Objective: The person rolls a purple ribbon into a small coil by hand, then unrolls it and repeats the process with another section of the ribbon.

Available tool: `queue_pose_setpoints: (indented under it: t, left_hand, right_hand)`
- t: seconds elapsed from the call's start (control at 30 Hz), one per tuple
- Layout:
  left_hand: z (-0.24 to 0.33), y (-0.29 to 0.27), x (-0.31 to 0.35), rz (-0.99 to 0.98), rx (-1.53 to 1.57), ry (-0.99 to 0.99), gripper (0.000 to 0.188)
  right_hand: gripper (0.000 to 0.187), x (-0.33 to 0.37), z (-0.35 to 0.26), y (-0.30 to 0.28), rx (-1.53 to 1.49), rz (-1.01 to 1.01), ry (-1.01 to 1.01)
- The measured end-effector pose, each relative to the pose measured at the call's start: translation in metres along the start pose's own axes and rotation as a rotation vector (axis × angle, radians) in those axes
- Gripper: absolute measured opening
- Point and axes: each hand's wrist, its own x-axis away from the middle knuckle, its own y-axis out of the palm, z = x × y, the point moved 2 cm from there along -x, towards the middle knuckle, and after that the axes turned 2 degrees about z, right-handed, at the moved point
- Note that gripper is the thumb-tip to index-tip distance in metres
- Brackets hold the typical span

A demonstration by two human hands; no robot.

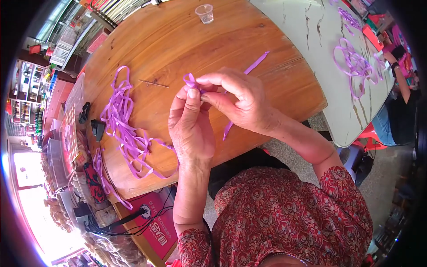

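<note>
A purple ribbon [190, 82] makes a small loop between my two hands, above the wooden table. My left hand [191, 120] pinches it between thumb and fingers. From the right, my right hand [238, 98] has its thumb and index finger closed on the same ribbon. The exact fold or knot under my fingertips is hidden. One strip of purple ribbon [256, 63] lies on the table beyond my right hand, and a short end shows below that hand. Left of my left hand lies a loose heap of purple ribbon [122, 111], with a strand running toward my left wrist.
A clear plastic cup [206, 16] stands at the table's far side. A thin brown twig-like piece [153, 83] lies near the heap. Black plugs [97, 129] and cables crowd the left edge. On the white marbled table [329, 62] at right lies more purple ribbon [356, 64], near another person's arm [401, 82].
</note>
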Motion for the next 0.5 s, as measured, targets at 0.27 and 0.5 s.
queue_pose_setpoints:
  t: [0.27, 0.5]
  left_hand:
    - [-0.008, 0.001, 0.008, 0.035, -0.022, -0.011, 0.015]
    - [-0.011, 0.002, 0.006, 0.098, -0.163, 0.219, 0.015]
  right_hand:
    - [0.031, 0.002, -0.003, -0.008, 0.101, -0.025, -0.043]
    - [0.024, 0.002, -0.007, -0.011, 0.117, -0.025, -0.061]
